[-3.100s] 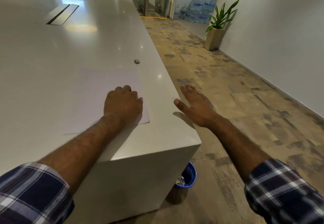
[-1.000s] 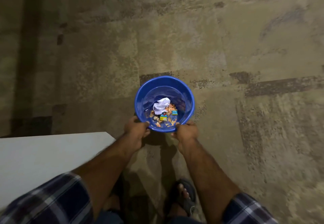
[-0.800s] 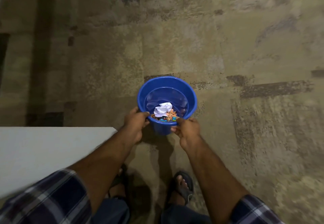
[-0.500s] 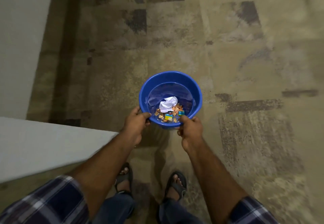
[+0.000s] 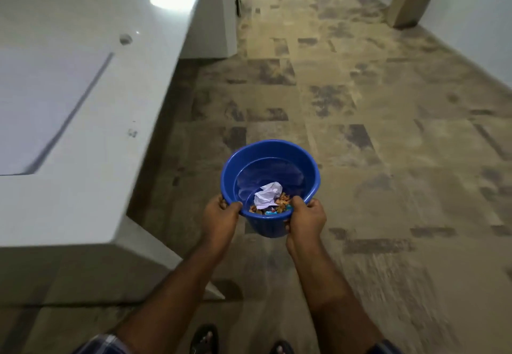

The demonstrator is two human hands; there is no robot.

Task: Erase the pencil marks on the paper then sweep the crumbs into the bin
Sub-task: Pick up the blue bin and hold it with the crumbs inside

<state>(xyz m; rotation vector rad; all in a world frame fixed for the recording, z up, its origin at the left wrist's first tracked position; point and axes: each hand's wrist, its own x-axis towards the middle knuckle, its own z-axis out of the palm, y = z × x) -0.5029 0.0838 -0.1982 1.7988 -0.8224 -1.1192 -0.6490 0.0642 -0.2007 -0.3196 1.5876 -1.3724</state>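
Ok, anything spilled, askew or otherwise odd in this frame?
Nothing spilled. Both the left hand and right hand grip the blue bin by its near rim, tilted slightly, its crumpled paper and scraps inside. A few dark specks lie near the table edge.

Blue bin (image 5: 299, 159), white table (image 5: 91, 159), mottled brown-beige floor (image 5: 388, 132).

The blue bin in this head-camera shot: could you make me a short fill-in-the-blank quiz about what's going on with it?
1. The blue bin is gripped by ____ hands, the left hand and the right hand.
2. Inside lies a crumpled ball of ____ paper beside small colourful scraps.
3. The white table stands to the person's ____.

Missing words: two (both); white; left
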